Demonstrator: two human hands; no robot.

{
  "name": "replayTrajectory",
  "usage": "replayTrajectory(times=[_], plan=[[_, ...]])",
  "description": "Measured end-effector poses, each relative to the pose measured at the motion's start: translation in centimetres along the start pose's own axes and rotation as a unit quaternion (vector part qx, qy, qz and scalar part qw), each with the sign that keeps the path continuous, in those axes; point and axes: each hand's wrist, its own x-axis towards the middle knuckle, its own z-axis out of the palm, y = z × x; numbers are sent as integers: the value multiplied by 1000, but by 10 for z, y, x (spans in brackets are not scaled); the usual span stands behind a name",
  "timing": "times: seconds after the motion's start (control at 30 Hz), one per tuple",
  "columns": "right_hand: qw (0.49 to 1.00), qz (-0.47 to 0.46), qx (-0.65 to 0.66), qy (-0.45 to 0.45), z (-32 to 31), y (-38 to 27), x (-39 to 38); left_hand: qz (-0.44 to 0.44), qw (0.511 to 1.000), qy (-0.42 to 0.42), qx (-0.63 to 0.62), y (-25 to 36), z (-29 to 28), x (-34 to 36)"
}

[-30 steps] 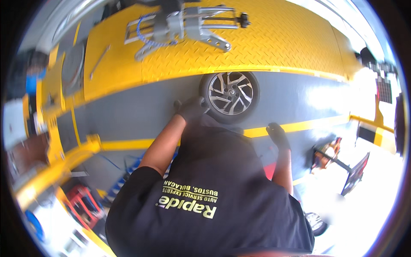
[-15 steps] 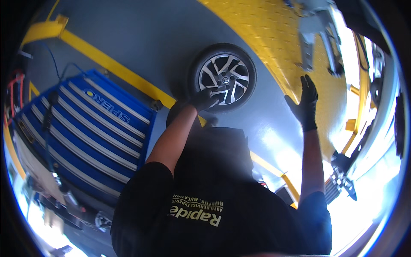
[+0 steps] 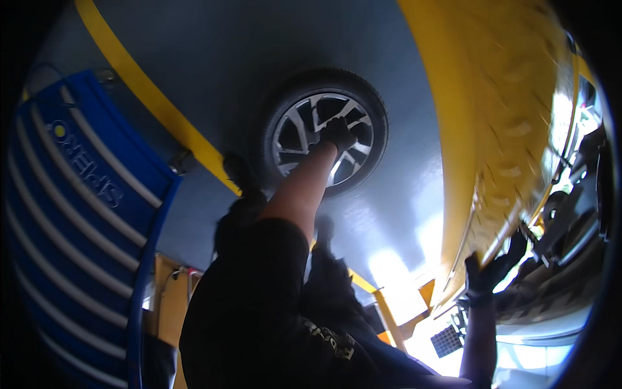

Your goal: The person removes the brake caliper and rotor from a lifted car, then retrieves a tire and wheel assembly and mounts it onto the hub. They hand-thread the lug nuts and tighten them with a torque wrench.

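On the grey floor lies a car wheel [image 3: 361, 160], flat, with a black tyre and a silver-and-black spoked rim. My left hand [image 3: 337, 133], in a dark glove, is over the middle of the rim with its fingers curled in at the spokes; the fingertips are hidden. Off to the right, my gloved right hand [image 3: 487, 277] has its thumb and fingers spread and holds nothing. It is nearest to the edge of a yellow patterned ramp [image 3: 499, 117], with a dark tyre [image 3: 544, 295] beside it; contact cannot be made out.
A blue tool cabinet [image 3: 84, 214] with several pale-edged drawers stands at the left on castors. A yellow floor line [image 3: 146, 87] runs between it and the wheel. Vehicle parts [image 3: 580, 194] crowd the far right. My feet are just short of the wheel.
I have bent closer to the floor, so the wheel looks larger. My left hand has gone from the rim's near edge to its middle. My right hand has swung lower and outward.
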Motion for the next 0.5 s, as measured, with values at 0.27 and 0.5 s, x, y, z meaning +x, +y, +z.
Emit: replayTrajectory(times=[0.27, 0.5], plan=[[998, 41, -48, -17, -10, -8, -19, -51, 995, 19, 82, 30, 11, 93], [994, -29, -102, -5, -16, 9, 23, -42, 997, 62, -27, 21, -4, 74]])
